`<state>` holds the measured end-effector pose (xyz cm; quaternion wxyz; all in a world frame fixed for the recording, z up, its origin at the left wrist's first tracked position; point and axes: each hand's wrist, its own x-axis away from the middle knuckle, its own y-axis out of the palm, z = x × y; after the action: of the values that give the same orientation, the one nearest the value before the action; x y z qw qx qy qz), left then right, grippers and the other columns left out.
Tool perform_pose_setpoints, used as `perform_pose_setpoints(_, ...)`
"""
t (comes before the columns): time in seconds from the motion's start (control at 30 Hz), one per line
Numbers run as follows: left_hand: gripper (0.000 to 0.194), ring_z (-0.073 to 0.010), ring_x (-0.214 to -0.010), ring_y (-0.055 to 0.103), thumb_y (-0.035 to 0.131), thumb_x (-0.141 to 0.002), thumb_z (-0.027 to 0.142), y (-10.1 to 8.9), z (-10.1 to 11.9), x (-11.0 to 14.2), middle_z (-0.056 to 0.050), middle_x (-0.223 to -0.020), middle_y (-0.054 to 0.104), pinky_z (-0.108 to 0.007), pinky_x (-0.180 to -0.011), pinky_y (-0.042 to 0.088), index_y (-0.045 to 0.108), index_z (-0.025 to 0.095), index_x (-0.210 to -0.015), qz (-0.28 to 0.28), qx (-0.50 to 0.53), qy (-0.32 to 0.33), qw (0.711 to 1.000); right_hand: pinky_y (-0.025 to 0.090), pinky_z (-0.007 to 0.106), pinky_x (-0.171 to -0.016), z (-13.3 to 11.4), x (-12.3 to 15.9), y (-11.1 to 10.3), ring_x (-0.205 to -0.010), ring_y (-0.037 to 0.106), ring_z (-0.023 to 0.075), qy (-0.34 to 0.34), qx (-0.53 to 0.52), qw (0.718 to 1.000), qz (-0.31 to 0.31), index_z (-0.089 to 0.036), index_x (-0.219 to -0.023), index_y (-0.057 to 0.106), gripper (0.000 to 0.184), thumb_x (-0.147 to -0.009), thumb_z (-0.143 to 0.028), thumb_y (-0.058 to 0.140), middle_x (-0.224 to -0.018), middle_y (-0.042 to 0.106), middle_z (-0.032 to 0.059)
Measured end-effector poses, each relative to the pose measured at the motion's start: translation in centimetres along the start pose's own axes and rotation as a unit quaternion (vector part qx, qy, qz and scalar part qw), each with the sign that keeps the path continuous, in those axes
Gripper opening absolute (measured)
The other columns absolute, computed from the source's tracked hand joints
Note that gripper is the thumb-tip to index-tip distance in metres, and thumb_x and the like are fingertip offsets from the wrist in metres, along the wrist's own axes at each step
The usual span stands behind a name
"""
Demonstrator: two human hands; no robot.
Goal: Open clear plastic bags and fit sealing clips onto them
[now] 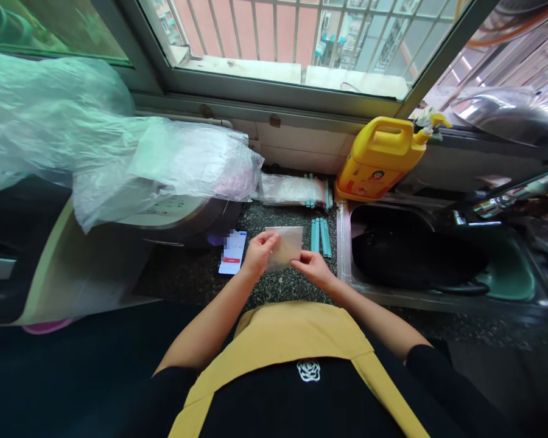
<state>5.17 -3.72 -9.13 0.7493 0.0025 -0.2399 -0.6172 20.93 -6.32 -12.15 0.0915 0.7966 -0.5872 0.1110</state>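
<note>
Between my hands, over the dark speckled counter, is a small clear plastic bag (287,244) with something pale and flat in it. My left hand (259,252) pinches the bag at its upper left, thumb on top. At its lower right corner my right hand (314,267) grips the edge between thumb and fingers. Several teal sealing clips (320,237) lie side by side just right of the bag. Behind them rests a stack of clear bags (287,190) with more teal strips on its right end. A lit phone (232,252) lies left of my left hand.
To the right, a sink (344,243) holds a large black pan (406,258). A yellow jug with a pump (379,161) stands behind the sink's left corner. On the left, plastic-wrapped bundles (192,155) cover a rounded appliance (173,213). A barred window (292,36) is at the back.
</note>
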Motion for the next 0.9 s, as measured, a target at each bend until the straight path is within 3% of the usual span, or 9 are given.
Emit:
perform_pose_setpoints(0.23, 0.04, -0.008, -0.053, 0.049, 0.078, -0.045, 0.046, -0.3, -0.8, -0.4, 0.003, -0.057, 0.058, -0.021, -0.056, 0.04, 0.06, 0.015, -0.063, 0.015, -0.004, -0.002, 1.0, 0.036, 0.025, -0.058, 0.3, 0.1, 0.3, -0.057, 0.045, 0.0101, 0.009, 0.001, 1.0, 0.009, -0.015, -0.062, 0.06, 0.029, -0.058, -0.042, 0.07, -0.057, 0.054, -0.0033)
perform_pose_setpoints(0.3, 0.043, -0.0098, -0.058, 0.054, 0.076, -0.051, 0.047, -0.4, -1.1, -0.3, 0.001, -0.064, 0.062, -0.022, -0.059, 0.043, 0.063, 0.016, -0.078, 0.0, -0.008, 0.008, 1.0, 0.035, 0.025, -0.057, 0.5, 0.1, 0.3, -0.056, 0.044, 0.0098, 0.012, 0.008, 1.0, 0.012, -0.015, -0.061, 0.06, 0.029, -0.058, -0.042, 0.07, -0.056, 0.054, -0.0033)
perform_pose_setpoints(0.37, 0.058, -0.0115, -0.063, 0.059, 0.073, -0.058, 0.045, -0.6, -1.5, -0.2, 0.001, -0.071, 0.066, -0.024, -0.064, 0.046, 0.06, 0.019, -0.108, -0.024, -0.002, 0.019, 1.0, 0.035, 0.025, -0.057, 0.7, 0.2, 0.2, -0.056, 0.044, 0.0098, 0.013, 0.004, 1.0, 0.015, -0.015, -0.061, 0.06, 0.03, -0.059, -0.043, 0.07, -0.056, 0.055, -0.0031)
perform_pose_setpoints(0.43, 0.079, -0.0119, -0.066, 0.062, 0.071, -0.063, 0.042, -0.9, -1.9, 0.1, 0.002, -0.073, 0.068, -0.025, -0.068, 0.048, 0.042, 0.023, -0.134, -0.049, 0.002, 0.029, 0.998, 0.036, 0.025, -0.058, 0.8, 0.2, 0.1, -0.057, 0.045, 0.0101, 0.012, -0.011, 1.0, 0.022, -0.015, -0.064, 0.062, 0.031, -0.059, -0.045, 0.071, -0.058, 0.057, -0.0027)
perform_pose_setpoints(0.5, 0.088, -0.0112, -0.067, 0.063, 0.069, -0.065, 0.039, -1.2, -2.2, 0.2, 0.002, -0.073, 0.069, -0.025, -0.071, 0.049, 0.03, 0.025, -0.143, -0.069, -0.003, 0.04, 0.997, 0.036, 0.026, -0.06, 0.8, 0.2, 0.1, -0.058, 0.046, 0.0104, 0.013, -0.027, 0.999, 0.027, -0.015, -0.065, 0.063, 0.033, -0.059, -0.046, 0.071, -0.059, 0.058, -0.0023)
perform_pose_setpoints(0.57, 0.088, -0.0105, -0.068, 0.063, 0.068, -0.065, 0.037, -1.6, -2.3, 0.3, 0.003, -0.074, 0.069, -0.024, -0.072, 0.049, 0.031, 0.024, -0.143, -0.085, -0.019, 0.048, 0.995, 0.037, 0.026, -0.061, 0.9, 0.2, 0.0, -0.058, 0.046, 0.0106, 0.017, -0.037, 0.999, 0.027, -0.014, -0.066, 0.064, 0.035, -0.058, -0.047, 0.072, -0.059, 0.059, -0.0021)
perform_pose_setpoints(0.73, 0.072, -0.0101, -0.068, 0.062, 0.067, -0.065, 0.034, -2.4, -1.8, 0.2, 0.001, -0.079, 0.072, -0.023, -0.069, 0.048, 0.048, 0.024, -0.134, -0.106, -0.089, 0.066, 0.988, 0.037, 0.026, -0.062, 0.9, 0.2, -0.2, -0.059, 0.048, 0.0112, 0.021, -0.041, 0.999, 0.019, -0.014, -0.068, 0.065, 0.038, -0.058, -0.05, 0.072, -0.061, 0.06, -0.0014)
perform_pose_setpoints(0.9, 0.041, -0.0156, -0.081, 0.065, 0.067, -0.065, 0.034, -2.7, -1.1, 0.0, -0.006, -0.095, 0.074, -0.026, -0.076, 0.049, 0.071, 0.018, -0.102, -0.122, -0.176, 0.1, 0.972, 0.037, 0.026, -0.059, 1.1, 0.1, -0.6, -0.058, 0.047, 0.0112, 0.009, -0.001, 1.0, 0.001, -0.014, -0.064, 0.063, 0.037, -0.06, -0.05, 0.07, -0.059, 0.058, -0.0019)
